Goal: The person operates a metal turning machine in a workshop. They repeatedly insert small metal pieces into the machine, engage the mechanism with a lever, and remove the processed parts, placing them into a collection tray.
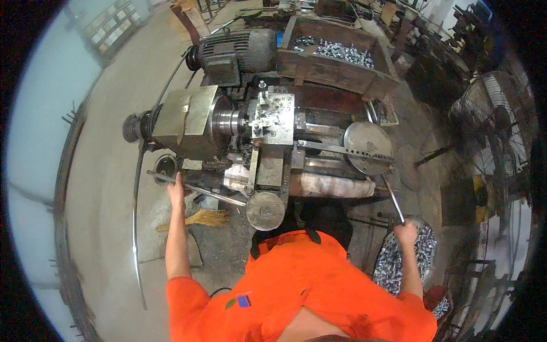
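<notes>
Past lathe's (282, 117) left edge, floor (111, 188), both grips (177, 191) (405, 233) on levers (213, 195) (393, 196)

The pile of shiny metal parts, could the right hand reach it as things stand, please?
Probably yes, if the right hand releases the silver rod; the pile looks close, with nothing visible between.
</notes>
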{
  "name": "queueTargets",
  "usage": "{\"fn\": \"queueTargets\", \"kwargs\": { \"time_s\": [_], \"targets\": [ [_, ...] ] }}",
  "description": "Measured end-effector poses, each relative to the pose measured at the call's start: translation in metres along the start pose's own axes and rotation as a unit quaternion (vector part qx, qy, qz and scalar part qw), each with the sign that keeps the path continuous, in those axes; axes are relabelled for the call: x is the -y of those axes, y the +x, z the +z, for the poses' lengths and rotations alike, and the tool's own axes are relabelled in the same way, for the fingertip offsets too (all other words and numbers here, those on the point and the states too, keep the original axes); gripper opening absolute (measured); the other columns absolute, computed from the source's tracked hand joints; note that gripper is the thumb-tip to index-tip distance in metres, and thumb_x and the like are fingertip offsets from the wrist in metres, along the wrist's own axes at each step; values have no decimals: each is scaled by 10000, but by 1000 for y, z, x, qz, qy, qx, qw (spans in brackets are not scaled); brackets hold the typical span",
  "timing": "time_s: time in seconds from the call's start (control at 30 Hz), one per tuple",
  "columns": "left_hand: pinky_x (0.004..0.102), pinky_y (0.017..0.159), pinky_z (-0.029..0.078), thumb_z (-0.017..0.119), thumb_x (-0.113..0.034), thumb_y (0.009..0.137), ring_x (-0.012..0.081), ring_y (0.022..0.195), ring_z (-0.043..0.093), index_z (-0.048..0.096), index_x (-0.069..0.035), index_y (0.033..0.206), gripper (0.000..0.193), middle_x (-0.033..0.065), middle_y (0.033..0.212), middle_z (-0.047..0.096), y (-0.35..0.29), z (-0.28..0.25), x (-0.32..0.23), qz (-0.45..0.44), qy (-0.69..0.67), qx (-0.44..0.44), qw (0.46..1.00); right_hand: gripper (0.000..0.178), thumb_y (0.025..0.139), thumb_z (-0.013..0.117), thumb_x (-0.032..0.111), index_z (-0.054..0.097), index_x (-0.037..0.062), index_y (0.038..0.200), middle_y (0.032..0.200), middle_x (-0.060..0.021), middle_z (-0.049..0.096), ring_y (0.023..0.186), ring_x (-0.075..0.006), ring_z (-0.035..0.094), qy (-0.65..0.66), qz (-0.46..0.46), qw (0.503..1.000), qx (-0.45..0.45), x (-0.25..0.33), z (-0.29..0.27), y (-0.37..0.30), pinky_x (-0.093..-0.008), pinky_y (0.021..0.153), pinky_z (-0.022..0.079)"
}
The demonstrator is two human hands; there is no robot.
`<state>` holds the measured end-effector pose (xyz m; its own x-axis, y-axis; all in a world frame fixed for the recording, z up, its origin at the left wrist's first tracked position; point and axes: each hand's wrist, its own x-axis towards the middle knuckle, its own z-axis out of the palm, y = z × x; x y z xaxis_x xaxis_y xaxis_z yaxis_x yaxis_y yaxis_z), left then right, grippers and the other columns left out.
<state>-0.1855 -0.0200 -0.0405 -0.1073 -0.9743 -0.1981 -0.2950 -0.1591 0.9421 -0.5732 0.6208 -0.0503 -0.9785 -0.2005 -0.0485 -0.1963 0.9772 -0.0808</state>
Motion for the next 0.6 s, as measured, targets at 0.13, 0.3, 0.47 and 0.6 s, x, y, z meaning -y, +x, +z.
{"fn": "queueTargets", "kwargs": {
  "time_s": [0.13,0.3,0.47,0.6],
  "targets": [
    [365,459,539,514,-256,865,221,547,593,459,33,974,313,121,748,580,18,8,24,-9,-43,-13,999,235,580,587,216,560,29,719,655,-174,582,593,-335,554,219,54,972,61,42,-4,-46,-408,564,436],
    [374,462,539,516,-248,860,235,557,594,449,22,935,288,124,755,573,27,11,25,15,-38,0,999,199,642,550,163,568,15,774,611,-118,536,548,-215,495,326,30,945,6,31,46,-60,-339,531,411],
    [322,390,504,521,-251,831,224,446,568,513,63,811,315,124,615,565,3,15,7,39,-37,-24,998,276,611,554,202,563,12,811,624,-171,532,590,-304,521,269,35,963,-5,56,18,-71,-379,563,420],
    [328,386,500,519,-260,822,227,449,572,510,52,778,315,129,626,564,1,14,-2,21,-4,-17,1000,326,595,569,215,567,9,848,624,-197,534,588,-351,528,288,48,955,48,60,8,-71,-404,556,415]
  ]
}}
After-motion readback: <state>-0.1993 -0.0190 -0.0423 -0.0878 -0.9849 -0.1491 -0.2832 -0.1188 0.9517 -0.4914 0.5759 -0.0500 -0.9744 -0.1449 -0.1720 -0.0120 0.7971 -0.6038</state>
